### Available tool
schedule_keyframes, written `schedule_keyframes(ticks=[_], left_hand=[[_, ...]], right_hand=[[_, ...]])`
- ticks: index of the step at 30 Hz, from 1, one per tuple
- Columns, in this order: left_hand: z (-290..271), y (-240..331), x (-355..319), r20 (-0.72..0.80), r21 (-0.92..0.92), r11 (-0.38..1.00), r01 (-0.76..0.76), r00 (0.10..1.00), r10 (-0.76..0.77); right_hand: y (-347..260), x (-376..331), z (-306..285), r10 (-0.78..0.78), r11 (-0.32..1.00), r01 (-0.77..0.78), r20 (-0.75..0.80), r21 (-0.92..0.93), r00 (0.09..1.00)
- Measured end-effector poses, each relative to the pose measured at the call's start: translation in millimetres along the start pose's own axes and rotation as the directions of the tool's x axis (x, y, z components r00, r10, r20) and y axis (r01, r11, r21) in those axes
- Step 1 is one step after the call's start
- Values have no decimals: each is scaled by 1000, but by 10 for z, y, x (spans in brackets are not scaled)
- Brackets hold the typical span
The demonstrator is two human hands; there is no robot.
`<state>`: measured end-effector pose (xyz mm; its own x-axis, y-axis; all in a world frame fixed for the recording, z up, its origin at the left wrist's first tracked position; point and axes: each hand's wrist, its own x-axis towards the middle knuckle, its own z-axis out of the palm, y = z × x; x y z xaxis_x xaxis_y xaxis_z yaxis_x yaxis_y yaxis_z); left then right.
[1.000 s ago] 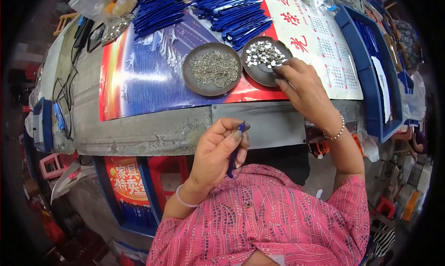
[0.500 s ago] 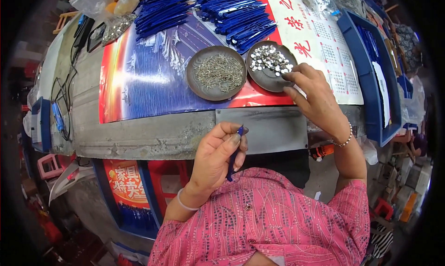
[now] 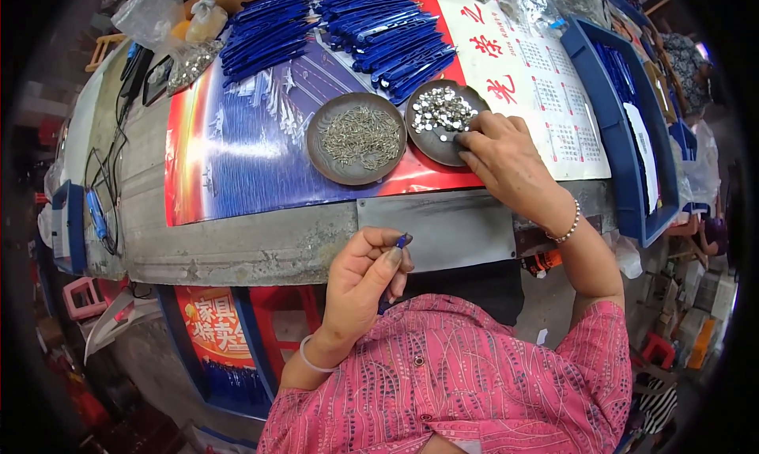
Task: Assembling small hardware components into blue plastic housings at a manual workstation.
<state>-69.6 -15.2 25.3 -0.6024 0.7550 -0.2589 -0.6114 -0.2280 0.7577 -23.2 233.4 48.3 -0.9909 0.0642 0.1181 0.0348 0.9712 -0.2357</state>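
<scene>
My left hand is closed near my chest, with a slim blue plastic stick pinched between thumb and fingers, its tip pointing up. The rest of the stick is mostly hidden by my fingers. My right hand reaches to the right-hand dark round dish, thumb and fingertips drawn together at its near right side. Whatever those fingertips pinch is too small to make out. Shiny silver discs lie in that dish, a stray one just beside my fingertips. To its left, another dark dish holds a heap of small metal pins.
Two piles of blue plastic sticks lie at the back on a glossy poster. A blue crate stands at the right edge. Cables and a blue-handled tool are at the left, near a bag of silver pieces.
My right fingertips have moved left over the dish and closed together. The left hand still grips the blue stick, now tilted a little differently. My view has shifted slightly.
</scene>
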Motion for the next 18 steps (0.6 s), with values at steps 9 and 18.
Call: schedule_keyframes(ticks=[9, 18], left_hand=[[26, -23, 13, 11, 20, 1000, 10, 1000, -11], [5, -41, 19, -7, 15, 1000, 16, 1000, -16]], right_hand=[[-29, 76, 7, 3, 996, -5, 19, 87, 1000], [-65, 95, -3, -5, 997, -2, 85, 80, 996]])
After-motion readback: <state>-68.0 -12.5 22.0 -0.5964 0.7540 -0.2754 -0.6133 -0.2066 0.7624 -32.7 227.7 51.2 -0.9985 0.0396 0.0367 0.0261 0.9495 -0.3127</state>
